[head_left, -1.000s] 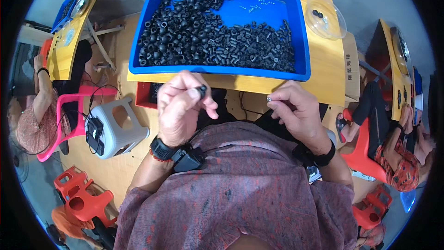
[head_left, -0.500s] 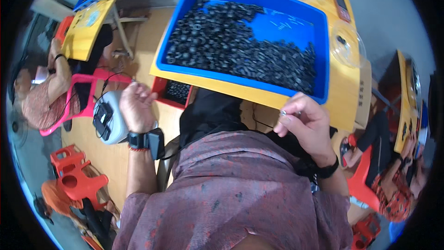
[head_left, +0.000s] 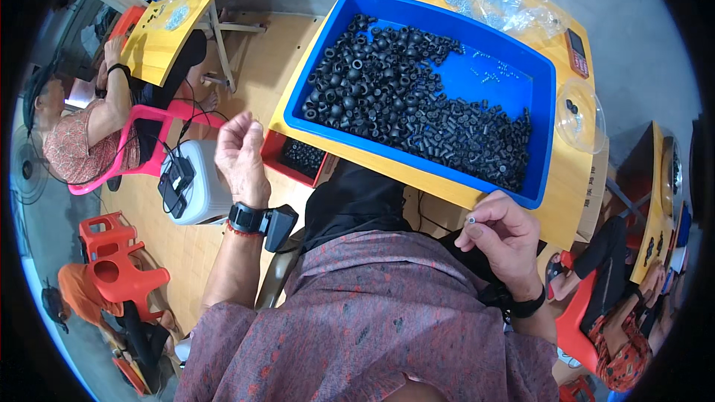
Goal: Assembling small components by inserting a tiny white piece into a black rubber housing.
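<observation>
My left hand [head_left: 242, 162] is raised beside the red box, its fingers curled and pressed together at the tips. Whether something small sits between them is hidden. Just off the near right corner of a blue tray [head_left: 302, 123], my right hand [head_left: 510, 242] pinches a small part with a round, silvery end [head_left: 471, 219] between thumb and forefinger. Many black plastic pieces [head_left: 357, 89] fill much of the tray: rounded, hollow caps on the left and smaller short cylinders [head_left: 477, 134] on the right. Several tiny silvery pieces lie on the tray's blue floor.
A red box [head_left: 269, 150] with black pieces stands below the yellow table's [head_left: 439, 184] edge. Clear bags [head_left: 514, 4], a calculator-like device [head_left: 576, 52] and a clear round dish [head_left: 581, 115] lie around the tray. A white container [head_left: 197, 186] stands at left. Other people sit nearby.
The whole view has shifted, so the tray and table appear further right and lower. My left hand's fingers are now more upright and drawn together. My right hand keeps its pinch.
</observation>
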Demonstrator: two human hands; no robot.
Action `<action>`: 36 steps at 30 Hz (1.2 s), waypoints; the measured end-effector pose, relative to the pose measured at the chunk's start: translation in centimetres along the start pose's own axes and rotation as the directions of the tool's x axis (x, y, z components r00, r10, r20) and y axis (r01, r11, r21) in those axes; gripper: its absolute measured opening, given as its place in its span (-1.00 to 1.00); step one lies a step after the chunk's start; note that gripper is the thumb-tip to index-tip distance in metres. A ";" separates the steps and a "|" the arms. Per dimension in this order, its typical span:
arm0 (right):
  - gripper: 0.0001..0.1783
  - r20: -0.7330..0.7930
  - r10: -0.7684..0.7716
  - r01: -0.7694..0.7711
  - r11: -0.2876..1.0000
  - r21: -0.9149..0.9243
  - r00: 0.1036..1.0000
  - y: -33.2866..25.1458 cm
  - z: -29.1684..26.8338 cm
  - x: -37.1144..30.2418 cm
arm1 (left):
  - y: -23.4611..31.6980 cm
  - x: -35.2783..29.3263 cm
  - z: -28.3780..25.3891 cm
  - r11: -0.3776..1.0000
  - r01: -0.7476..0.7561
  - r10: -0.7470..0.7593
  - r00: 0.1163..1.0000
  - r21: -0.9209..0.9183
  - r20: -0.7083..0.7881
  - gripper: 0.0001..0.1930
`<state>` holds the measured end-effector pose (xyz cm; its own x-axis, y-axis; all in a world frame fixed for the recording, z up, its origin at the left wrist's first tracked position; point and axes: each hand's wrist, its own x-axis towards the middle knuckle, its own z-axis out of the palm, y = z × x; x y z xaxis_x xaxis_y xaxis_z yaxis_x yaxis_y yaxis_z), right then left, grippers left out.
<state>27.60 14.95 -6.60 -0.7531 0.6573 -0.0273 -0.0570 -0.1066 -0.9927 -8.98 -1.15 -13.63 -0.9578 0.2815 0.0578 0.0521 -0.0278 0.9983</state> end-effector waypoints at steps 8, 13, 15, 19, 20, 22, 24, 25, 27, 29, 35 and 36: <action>-0.91 0.042 -0.036 0.037 0.999 -0.024 0.998 0.1 -0.1 0.3 | 9.4 -1.3 7.5 0.511 -0.785 0.512 0.605 0.350 0.609 -0.78; -0.91 0.024 -0.019 0.019 1.000 -0.008 1.000 0.3 -0.4 -0.7 | 9.9 -1.3 10.0 0.404 -0.779 0.380 0.620 0.480 0.687 -0.71; -0.91 0.017 -0.007 0.007 1.000 0.008 1.000 0.4 -0.7 -0.9 | 9.6 -1.2 10.2 0.400 -0.765 0.344 0.635 0.504 0.692 -0.71; -0.91 0.023 -0.016 0.016 0.999 -0.031 1.000 0.5 -1.0 -1.0 | 8.9 -1.1 10.5 0.419 -0.749 0.340 0.654 0.513 0.676 -0.80; -0.91 0.036 -0.028 0.030 0.998 -0.063 0.999 0.5 -1.1 -0.9 | 8.8 -1.0 10.6 0.414 -0.758 0.348 0.643 0.504 0.682 -0.79; -0.91 0.046 -0.043 0.046 0.996 -0.072 0.998 0.3 -1.0 -0.8 | 8.9 -0.9 10.7 0.412 -0.780 0.379 0.617 0.471 0.690 -0.78; -0.91 0.034 -0.041 0.042 0.999 -0.025 0.999 0.2 -0.8 -0.7 | 9.4 -1.0 10.9 0.433 -0.795 0.436 0.598 0.426 0.673 -0.75; -0.91 0.022 -0.055 0.056 0.998 -0.022 0.998 0.1 -0.7 -0.5 | 9.8 -1.0 11.0 0.454 -0.783 0.427 0.609 0.425 0.668 -0.74; -0.90 -0.007 -0.059 0.059 0.998 -0.003 0.998 -0.1 -0.4 -0.3 | 10.8 -1.4 11.1 0.540 -0.791 0.498 0.576 0.288 0.649 -0.74; -0.90 0.021 -0.061 0.060 0.998 0.033 0.998 -0.5 -0.4 0.0 | 11.6 -2.5 11.2 0.699 -0.702 0.501 0.616 0.135 0.608 -0.77; -0.89 0.102 -0.068 0.063 0.997 0.053 0.992 -1.8 0.1 1.9 | 12.5 -6.3 10.9 0.875 -0.442 0.426 0.510 -0.198 0.747 -0.74; -0.90 0.097 -0.079 0.074 0.996 0.057 0.992 -2.1 0.3 2.2 | 12.3 -7.3 10.6 0.949 -0.244 0.302 0.524 -0.199 0.796 -0.79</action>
<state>25.90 16.41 -4.59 -0.8064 0.5881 0.0629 -0.1496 -0.0998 -0.9837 1.64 6.66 -1.66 -0.2614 0.9029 0.3413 0.2274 -0.2861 0.9308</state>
